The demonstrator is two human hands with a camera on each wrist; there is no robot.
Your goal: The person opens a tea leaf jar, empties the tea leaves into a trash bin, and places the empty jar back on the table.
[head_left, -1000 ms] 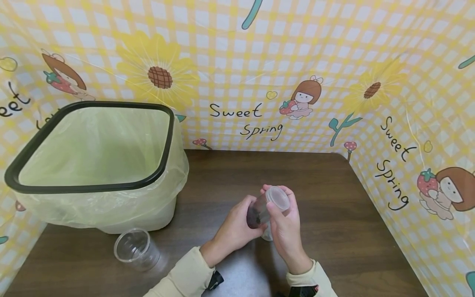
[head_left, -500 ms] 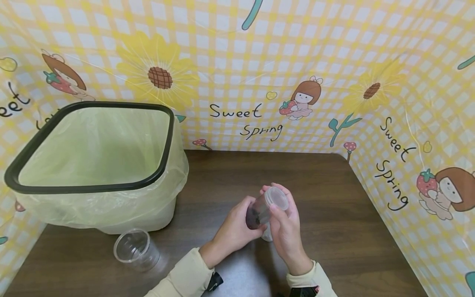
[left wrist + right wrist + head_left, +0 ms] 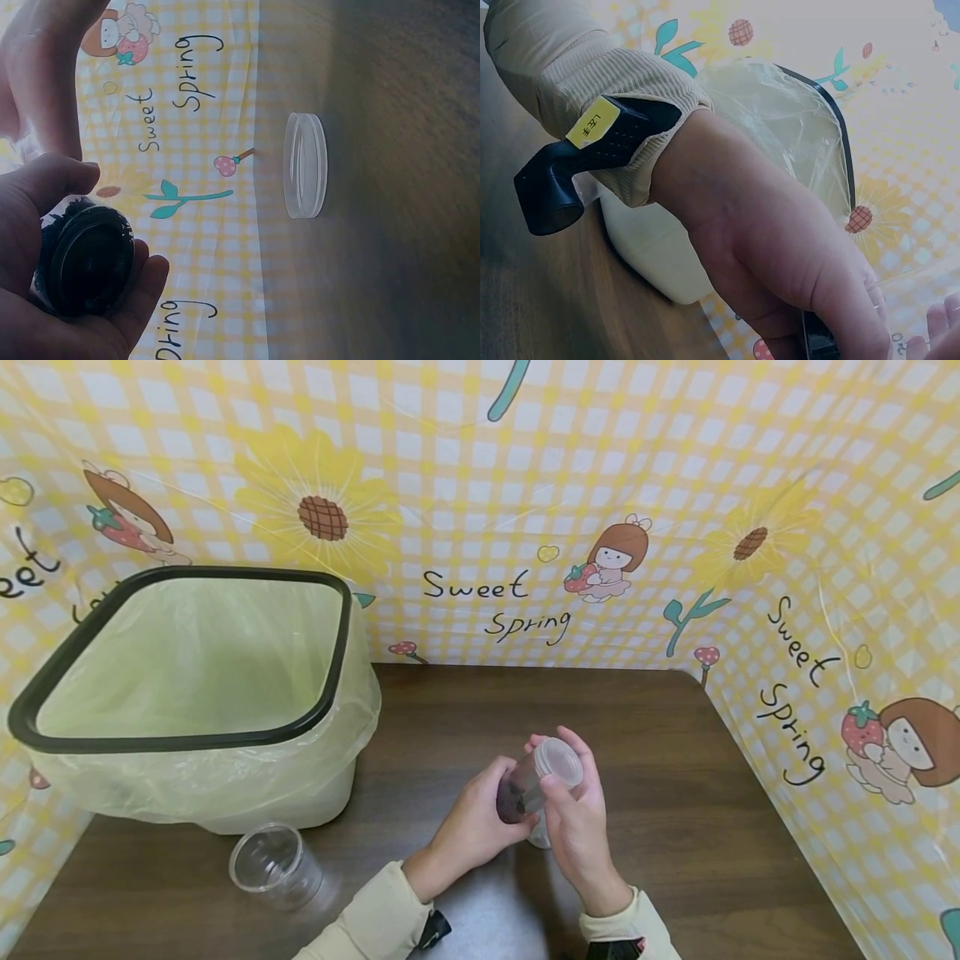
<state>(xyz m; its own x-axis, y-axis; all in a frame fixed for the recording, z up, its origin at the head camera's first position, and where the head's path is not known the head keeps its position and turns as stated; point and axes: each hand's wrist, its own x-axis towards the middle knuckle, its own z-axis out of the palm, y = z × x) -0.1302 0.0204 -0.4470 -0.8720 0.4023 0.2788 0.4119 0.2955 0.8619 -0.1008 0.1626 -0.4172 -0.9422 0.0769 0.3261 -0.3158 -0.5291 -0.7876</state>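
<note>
In the head view the left hand (image 3: 474, 824) grips the lower part of a clear jar (image 3: 512, 795) with dark contents. The jar tilts toward the right hand (image 3: 583, 837), whose thumb and fingers hold its pale round top end (image 3: 559, 762). The left wrist view shows the jar's dark bottom (image 3: 91, 259) between the fingers and thumb of the left hand (image 3: 26, 255). A clear round lid (image 3: 306, 166) rests on the table, partly hidden below the hands in the head view. The right wrist view shows the left hand (image 3: 791, 247) at the jar's dark side (image 3: 819, 336).
On the left stands a large bin (image 3: 225, 785) with a black rim and a pale green liner. A second clear jar (image 3: 277, 867) sits in front of it on the brown table (image 3: 697, 793). Patterned yellow-and-white cloth (image 3: 465, 485) hangs behind and at the right.
The right fingers behind the jar's top have shifted slightly upward and straightened a little. The left hand, the jar and the other things have barely moved.
</note>
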